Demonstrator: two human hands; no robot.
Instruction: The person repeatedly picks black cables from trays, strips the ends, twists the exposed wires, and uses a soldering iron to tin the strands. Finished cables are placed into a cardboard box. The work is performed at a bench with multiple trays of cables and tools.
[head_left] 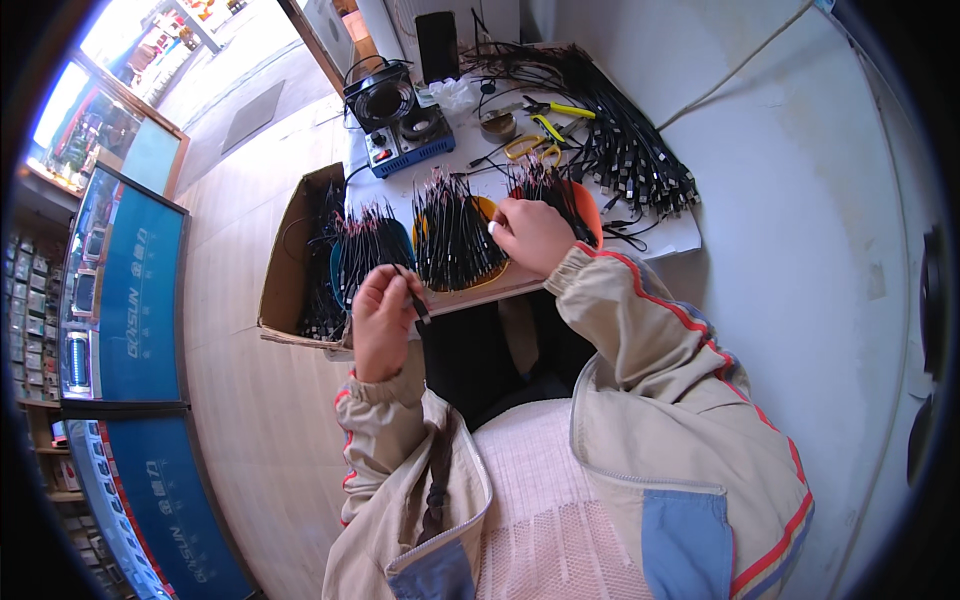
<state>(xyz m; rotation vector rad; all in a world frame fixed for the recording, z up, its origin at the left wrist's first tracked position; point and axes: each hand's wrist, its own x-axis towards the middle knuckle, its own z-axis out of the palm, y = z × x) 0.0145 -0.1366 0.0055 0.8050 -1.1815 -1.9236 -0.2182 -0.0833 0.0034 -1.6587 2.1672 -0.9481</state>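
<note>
My left hand (383, 318), closed in a pinch, holds a short black cable (421, 309) with its plug end pointing down, in front of the bowls. Over the gap between the yellow bowl (498, 272) and the orange bowl (590, 206), the fingers of my right hand (535, 236) are drawn together. What they hold, if anything, is hidden. Bundles of short black cables with bare reddish wire ends upward stand in these bowls. A third bundle (372, 245) fills the teal bowl (407, 236) on the left, beside my left hand.
An open cardboard box (283, 262) with more black cables is left of the white table. Farther back are a blue-based soldering station (412, 150), yellow-handled pliers (570, 110), yellow scissors (524, 148), a round tin (497, 126) and a large heap of black USB cables (625, 150).
</note>
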